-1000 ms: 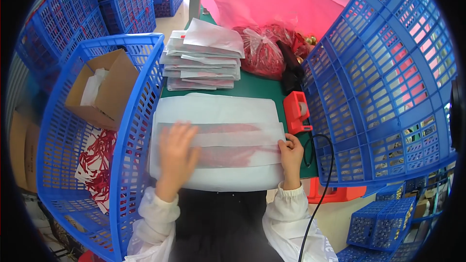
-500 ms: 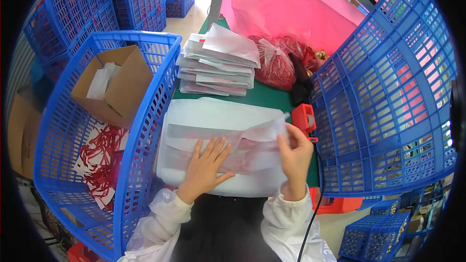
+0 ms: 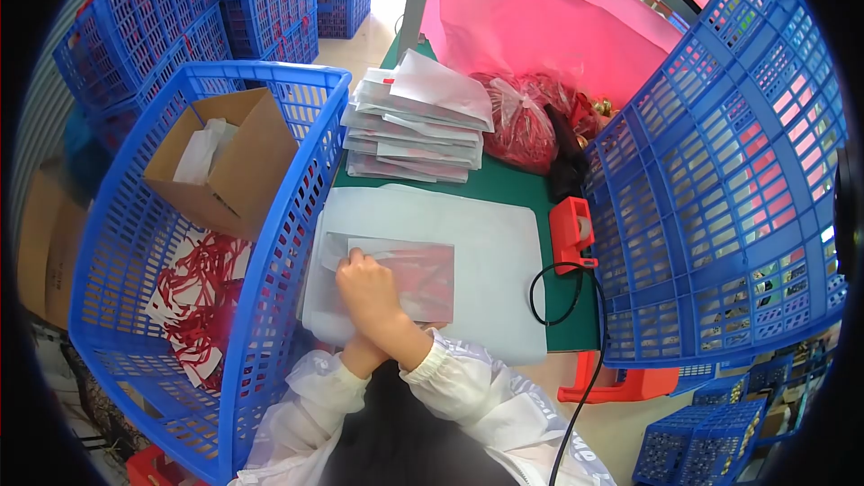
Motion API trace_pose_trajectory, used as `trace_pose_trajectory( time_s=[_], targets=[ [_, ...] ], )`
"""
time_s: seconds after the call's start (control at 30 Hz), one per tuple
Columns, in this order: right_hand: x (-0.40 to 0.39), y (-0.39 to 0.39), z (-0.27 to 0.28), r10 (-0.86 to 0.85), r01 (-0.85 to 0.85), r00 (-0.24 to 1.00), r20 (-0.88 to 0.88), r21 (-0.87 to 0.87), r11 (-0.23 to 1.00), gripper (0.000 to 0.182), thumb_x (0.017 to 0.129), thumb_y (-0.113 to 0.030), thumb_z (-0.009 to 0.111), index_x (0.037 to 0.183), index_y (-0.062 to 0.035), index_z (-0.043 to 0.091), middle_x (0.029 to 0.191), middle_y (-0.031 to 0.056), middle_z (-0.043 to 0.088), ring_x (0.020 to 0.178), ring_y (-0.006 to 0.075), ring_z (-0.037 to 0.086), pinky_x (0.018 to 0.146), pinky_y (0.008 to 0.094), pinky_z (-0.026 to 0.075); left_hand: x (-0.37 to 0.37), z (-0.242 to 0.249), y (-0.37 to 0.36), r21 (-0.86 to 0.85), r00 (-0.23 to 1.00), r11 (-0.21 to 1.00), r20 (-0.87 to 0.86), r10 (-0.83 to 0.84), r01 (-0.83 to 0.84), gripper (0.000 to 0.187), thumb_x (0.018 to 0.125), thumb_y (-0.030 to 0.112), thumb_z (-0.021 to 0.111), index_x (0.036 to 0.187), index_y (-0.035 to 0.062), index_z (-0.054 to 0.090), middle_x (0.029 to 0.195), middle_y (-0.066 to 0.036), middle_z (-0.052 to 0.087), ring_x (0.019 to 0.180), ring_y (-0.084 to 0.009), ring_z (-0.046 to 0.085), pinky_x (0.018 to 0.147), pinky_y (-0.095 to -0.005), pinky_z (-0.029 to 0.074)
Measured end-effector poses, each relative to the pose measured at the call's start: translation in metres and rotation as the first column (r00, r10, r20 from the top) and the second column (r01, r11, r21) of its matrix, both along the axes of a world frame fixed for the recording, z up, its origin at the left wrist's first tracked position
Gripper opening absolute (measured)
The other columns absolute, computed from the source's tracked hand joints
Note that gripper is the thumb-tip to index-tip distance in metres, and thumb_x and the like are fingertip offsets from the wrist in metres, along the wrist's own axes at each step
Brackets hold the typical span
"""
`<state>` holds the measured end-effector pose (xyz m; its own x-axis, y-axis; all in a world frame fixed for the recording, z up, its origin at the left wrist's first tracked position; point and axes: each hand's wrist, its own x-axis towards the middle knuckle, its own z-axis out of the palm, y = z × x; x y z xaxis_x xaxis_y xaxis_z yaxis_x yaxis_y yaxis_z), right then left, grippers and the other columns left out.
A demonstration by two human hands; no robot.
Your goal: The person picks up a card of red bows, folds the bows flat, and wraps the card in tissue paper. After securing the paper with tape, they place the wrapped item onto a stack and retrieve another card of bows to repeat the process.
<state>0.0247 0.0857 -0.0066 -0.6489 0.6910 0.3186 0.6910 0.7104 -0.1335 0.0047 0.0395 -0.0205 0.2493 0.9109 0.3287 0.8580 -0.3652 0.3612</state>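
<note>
A flat packet (image 3: 423, 274) in translucent white wrapping, with red showing through, lies on a stack of white sheets (image 3: 499, 279). My right hand (image 3: 367, 295) crosses over to the packet's left side, its fingers curled and pinched at the folded edge of the wrapping. Beneath it passes my left hand (image 3: 362, 355), of which mainly the wrist shows; its fingers are hidden under the right hand and forearm. A pile of similar wrapped packets (image 3: 418, 130) stands just beyond the sheets.
To the left, a blue crate (image 3: 243, 342) holds an open cardboard box (image 3: 238, 166) and white cards with red ribbons (image 3: 202, 297). Red-filled plastic bags (image 3: 522, 130) and a red tape dispenser (image 3: 569, 225) sit on the green table. Another blue crate (image 3: 711, 216) rises at right.
My right hand has moved left from the packet's right end, crossing over my left hand. The wrapping's loose right side is now folded over, making the packet shorter.
</note>
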Motion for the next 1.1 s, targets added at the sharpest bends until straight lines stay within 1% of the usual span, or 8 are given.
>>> trace_pose_trajectory(
  time_s=[0.27,0.47,0.63,0.67,0.77,0.93,1.03,1.1],
  targets=[
    [-0.009,-0.004,-0.002,-0.046,0.043,0.996,0.077,0.044,0.998,0.006,0.069,-0.008,0.064,0.072,-0.0052,0.069,0.077,0.0063,0.061,0.071,0.0167,0.065,0.052,0.0259,0.053,0.002,-0.016,-0.004,-0.002,0.99,1.0,0.135,0.026,-0.026,0.045,0.08,0.025,0.069,0.118,0.0038,0.058,0.123,-0.017,0.055,0.118,-0.0333,0.05,0.096,-0.0438,0.038],
    [-0.004,-0.001,0.004,-0.025,0.024,0.998,0.061,0.017,1.0,0.006,0.071,-0.009,0.063,0.072,-0.0052,0.069,0.076,0.0055,0.061,0.07,0.0167,0.066,0.053,0.0258,0.054,-0.001,-0.049,-0.03,-0.095,0.871,0.995,0.484,0.083,-0.042,0.039,0.079,0.02,0.07,0.113,0.0028,0.061,0.117,-0.017,0.059,0.113,-0.0345,0.054,0.092,-0.0414,0.043],
    [-0.007,-0.005,0.007,-0.006,0.006,1.0,-0.009,0.013,1.0,0.006,0.071,-0.009,0.063,0.074,-0.0048,0.067,0.074,0.0053,0.062,0.068,0.0166,0.067,0.053,0.0258,0.055,-0.013,-0.019,-0.059,0.125,0.807,0.923,0.536,0.247,-0.365,0.026,0.078,0.011,0.069,0.101,0.0009,0.063,0.101,-0.016,0.063,0.098,-0.0361,0.059,0.082,-0.0397,0.046],
    [-0.007,-0.006,0.007,0.007,-0.008,1.0,-0.018,-0.048,0.999,0.006,0.073,-0.009,0.063,0.076,-0.0038,0.065,0.074,0.008,0.063,0.069,0.0199,0.068,0.054,0.0282,0.055,-0.018,-0.01,-0.061,0.19,0.793,0.872,0.534,0.293,-0.451,0.021,0.078,0.008,0.068,0.096,0.0002,0.063,0.095,-0.016,0.064,0.091,-0.0366,0.06,0.078,-0.0394,0.047],
    [-0.007,-0.005,0.011,0.037,-0.056,0.996,-0.081,-0.24,0.969,0.011,0.079,-0.011,0.061,0.081,-0.0005,0.061,0.073,0.0155,0.065,0.069,0.0299,0.068,0.057,0.0355,0.055,-0.046,-0.008,-0.063,-0.008,0.665,0.821,0.582,0.468,-0.571,0.013,0.079,0.003,0.062,0.091,-0.0015,0.06,0.083,-0.017,0.06,0.078,-0.0365,0.058,0.071,-0.0392,0.045],
    [0.001,-0.014,0.031,0.052,-0.203,0.953,-0.298,-0.5,0.842,0.03,0.092,-0.023,0.053,0.088,0.006,0.056,0.07,0.0253,0.064,0.067,0.0445,0.064,0.061,0.0474,0.053,-0.065,0.002,-0.053,-0.238,0.621,0.849,0.594,0.511,-0.472,0.014,0.083,0.009,0.06,0.088,-0.0034,0.057,0.079,-0.02,0.059,0.076,-0.038,0.06,0.067,-0.0402,0.046],
    [0.001,-0.021,0.026,0.04,-0.226,0.949,-0.312,-0.588,0.776,0.031,0.093,-0.024,0.051,0.096,0.0063,0.056,0.074,0.0274,0.064,0.07,0.047,0.062,0.064,0.0509,0.051,-0.066,0.002,-0.046,-0.199,0.671,0.84,0.521,0.527,-0.506,0.017,0.082,0.012,0.064,0.091,-0.0021,0.059,0.08,-0.022,0.064,0.077,-0.0397,0.065,0.062,-0.0408,0.047],
    [0.006,-0.017,0.028,-0.005,-0.247,0.921,-0.389,-0.593,0.766,0.03,0.093,-0.023,0.051,0.102,0.0057,0.055,0.076,0.0279,0.065,0.072,0.0453,0.064,0.065,0.0496,0.052,-0.061,0.0,-0.043,-0.213,0.614,0.816,0.565,0.552,-0.538,0.016,0.081,0.009,0.066,0.091,-0.0015,0.06,0.079,-0.019,0.065,0.075,-0.0344,0.066,0.062,-0.0378,0.047]
  ],
)
